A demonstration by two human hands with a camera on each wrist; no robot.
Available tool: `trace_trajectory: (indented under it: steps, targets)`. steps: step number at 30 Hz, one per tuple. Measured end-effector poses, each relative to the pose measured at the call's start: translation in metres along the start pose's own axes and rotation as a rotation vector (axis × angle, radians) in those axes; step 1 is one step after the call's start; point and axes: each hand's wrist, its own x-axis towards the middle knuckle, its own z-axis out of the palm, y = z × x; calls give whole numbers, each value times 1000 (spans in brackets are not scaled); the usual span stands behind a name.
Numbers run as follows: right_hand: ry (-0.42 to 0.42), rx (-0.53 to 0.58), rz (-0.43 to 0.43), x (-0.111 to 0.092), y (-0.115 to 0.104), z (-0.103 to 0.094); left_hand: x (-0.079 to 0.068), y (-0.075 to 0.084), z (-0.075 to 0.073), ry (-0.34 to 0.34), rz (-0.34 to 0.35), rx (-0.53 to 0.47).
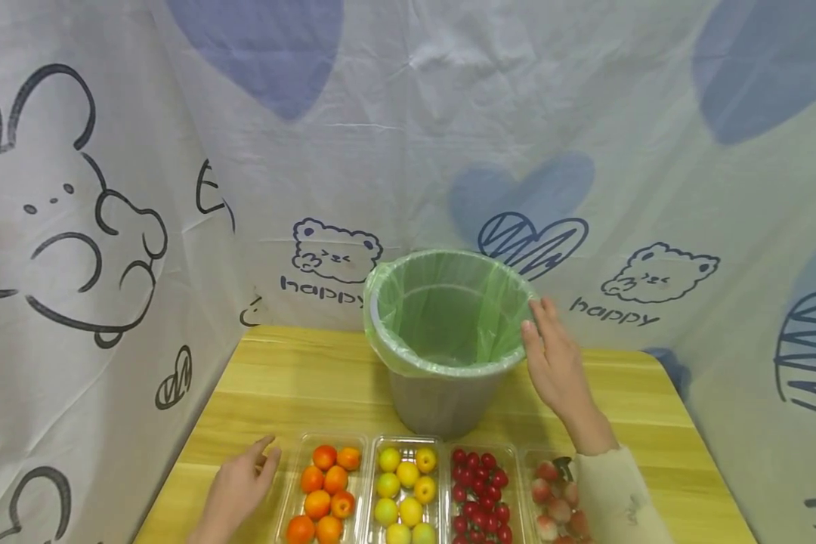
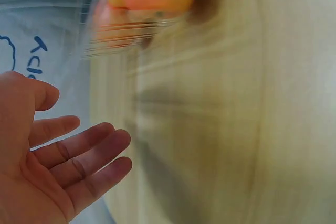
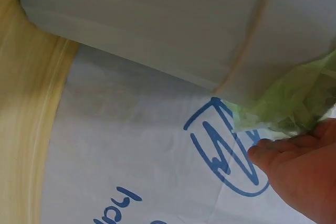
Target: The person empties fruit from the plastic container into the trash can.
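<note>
A grey trash bin [image 1: 442, 400] stands upright on the table, lined with a green plastic bag [image 1: 442, 302] folded over its rim. My right hand [image 1: 556, 361] is at the right side of the rim, its extended fingers touching the bag's edge; in the right wrist view the hand [image 3: 299, 166] lies against the hanging green bag edge [image 3: 286, 103]. My left hand [image 1: 238, 483] hovers left of a clear tray of orange fruits [image 1: 317, 502], fingers relaxed and holding nothing. The left wrist view shows this hand [image 2: 63, 166] apart from the tray.
Beside the orange fruits, clear trays hold yellow fruits [image 1: 408, 474], dark red cherry-like fruits [image 1: 479, 491] and pinkish fruits [image 1: 554, 495], the last partly hidden by my right sleeve [image 1: 619, 495]. Printed cloth [image 1: 408, 189] hangs behind the wooden table [image 1: 299, 370].
</note>
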Motion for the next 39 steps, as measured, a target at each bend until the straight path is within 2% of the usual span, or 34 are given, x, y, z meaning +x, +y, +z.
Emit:
trace_trajectory:
  steps: [7,17,24,27,36,39]
  targets:
    - [8,4,-8,2,3,5,-3,-9,12,-64,-109,-144]
    - [14,6,-22,4,5,6,-5,-9,19,-125,-183,-378]
    - [-5,8,-9,3,5,6,-9,-9,23,-210,-247,-514]
    - [-7,7,-7,2,5,6,-9,-10,23,-244,-237,-541]
    - [-10,5,-2,1,7,6,-9,-12,23,-301,-151,-580]
    - [-9,6,-3,1,7,5,-8,-11,22,-317,-162,-628]
